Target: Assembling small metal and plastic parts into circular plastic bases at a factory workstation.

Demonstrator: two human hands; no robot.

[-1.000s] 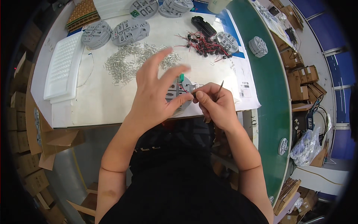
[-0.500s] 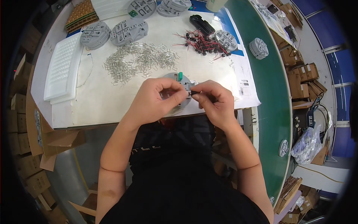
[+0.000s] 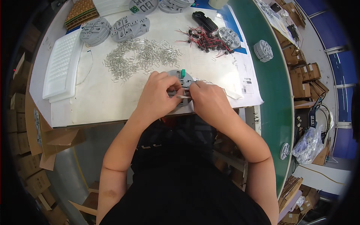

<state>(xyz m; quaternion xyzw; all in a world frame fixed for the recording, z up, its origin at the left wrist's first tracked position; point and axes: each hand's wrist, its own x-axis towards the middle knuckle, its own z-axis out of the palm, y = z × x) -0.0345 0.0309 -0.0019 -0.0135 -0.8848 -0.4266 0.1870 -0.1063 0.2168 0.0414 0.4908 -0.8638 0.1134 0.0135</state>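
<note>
A round grey fixture (image 3: 175,73) lies at the table's front edge, with a small green block (image 3: 183,73) standing on its far part. Over its left side is my left hand (image 3: 159,93), thumb and fingers pinched together. A small shiny, pale piece (image 3: 183,96) sticks out from those fingertips; its kind is too small to make out. My right hand (image 3: 210,99) is closed, knuckles up, over the fixture's right side. Its fingertips are hidden, along with anything in them. Both hands cover much of the fixture's middle.
Beyond my hands lies a heap of U-shaped metal clips (image 3: 140,58). Red-wired black parts (image 3: 206,41) lie far right by a black holder (image 3: 204,21). Round grey fixtures (image 3: 130,28) line the back. A white ridged tray (image 3: 63,67) sits left; a green strip (image 3: 275,112) runs right.
My right hand has turned knuckles-up and moved slightly left and inward; the black part at its fingertips is now out of sight. A shiny piece now shows at my left fingertips.
</note>
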